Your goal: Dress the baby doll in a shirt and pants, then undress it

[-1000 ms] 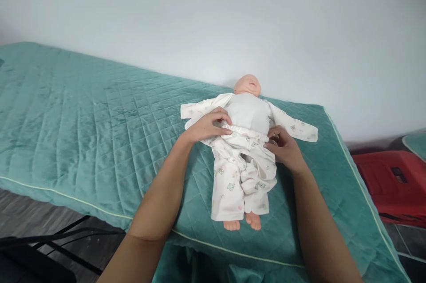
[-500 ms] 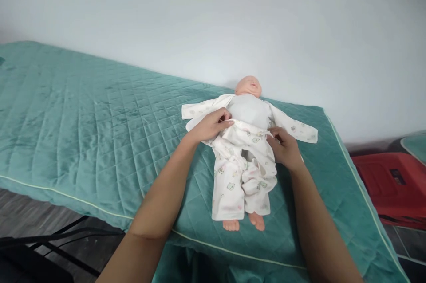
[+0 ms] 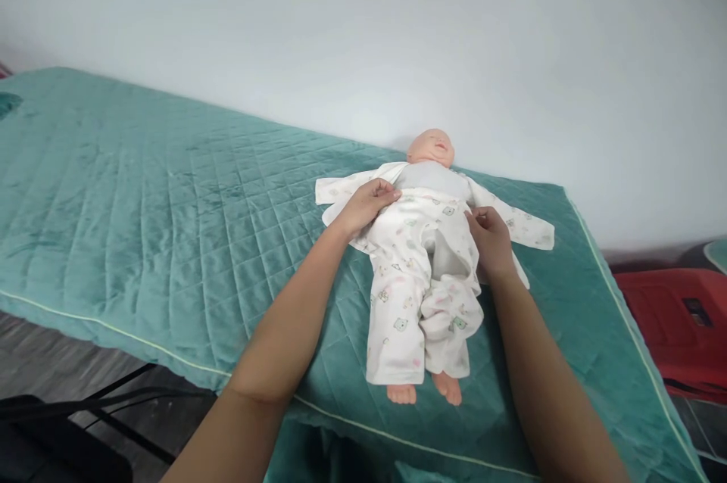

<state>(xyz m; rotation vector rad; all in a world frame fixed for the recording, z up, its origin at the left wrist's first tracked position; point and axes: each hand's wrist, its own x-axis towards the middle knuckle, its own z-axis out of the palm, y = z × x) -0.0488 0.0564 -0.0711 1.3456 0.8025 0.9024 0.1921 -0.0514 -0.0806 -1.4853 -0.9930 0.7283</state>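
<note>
A baby doll (image 3: 432,147) lies on its back, its head toward the wall and its bare feet toward me. White printed baby pants (image 3: 400,294) cover its legs and reach up over its belly. My left hand (image 3: 370,204) pinches the waistband at the doll's side on the left of the picture. On the other side my right hand (image 3: 489,239) has closed fingers on the pants' edge, partly hidden by the hand itself. The doll's white printed jacket (image 3: 525,229) lies open with both sleeves spread, and a pale grey torso (image 3: 429,177) shows between its halves.
A green quilted cover (image 3: 170,225) spreads over the long table, its back edge against a white wall (image 3: 255,29). Beyond the right edge stands a red plastic object (image 3: 675,324). Black metal legs (image 3: 130,434) and cables show at lower left.
The waistband has risen higher over the doll's belly, and both hands have moved up with it. The pants' legs look more stretched out. The camera view has shifted slightly.
</note>
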